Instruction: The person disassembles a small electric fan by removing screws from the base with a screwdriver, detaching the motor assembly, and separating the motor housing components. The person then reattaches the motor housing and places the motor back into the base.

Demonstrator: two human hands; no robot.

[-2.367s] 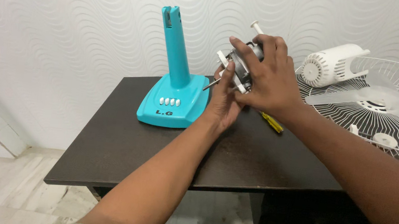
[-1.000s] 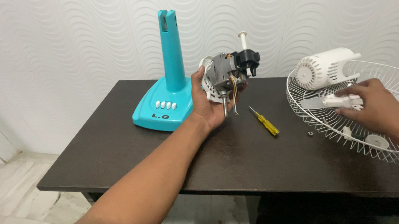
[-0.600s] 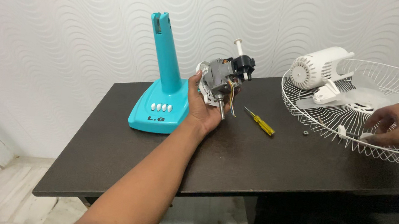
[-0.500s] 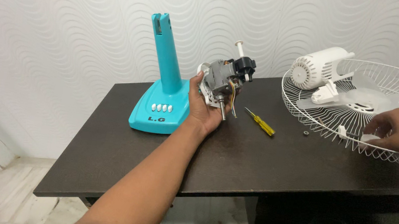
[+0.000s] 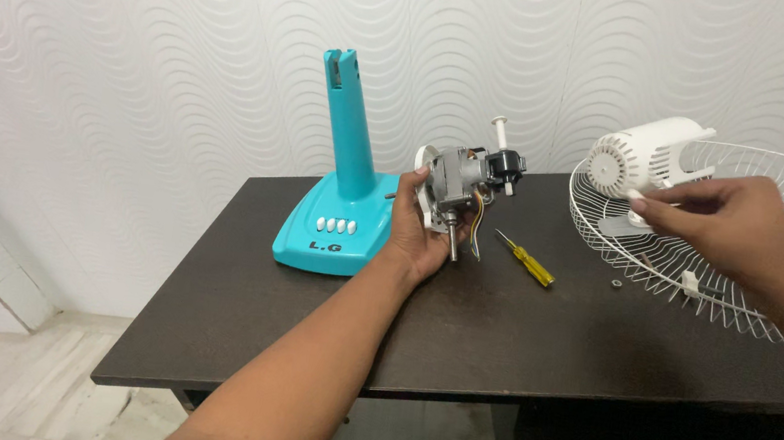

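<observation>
The left hand (image 5: 417,238) holds the fan motor (image 5: 463,179) above the dark bench (image 5: 458,330), just to the right of the turquoise fan base (image 5: 337,218). The left fingers are wrapped around the motor's white front plate and grey body, grasping it firmly, with the metal shaft pointing down toward the bench and the black gear housing with its white knob pointing up and to the right. The turquoise fan base stands upright near the rear left of the bench, its column rising vertically and its row of white buttons facing the camera. A yellow-handled screwdriver (image 5: 526,259) lies flat on the bench, just to the right of the motor and apart from both hands. The right hand (image 5: 724,228) is raised over the white wire fan guard (image 5: 711,252), which lies flat at the right end of the bench. The right fingers are pinched together on a small white part (image 5: 639,196), whose shape cannot be told. The white motor cover (image 5: 645,154) rests on the guard, just behind the right hand. A small nut (image 5: 615,282) lies on the bench close to the guard's rim.
</observation>
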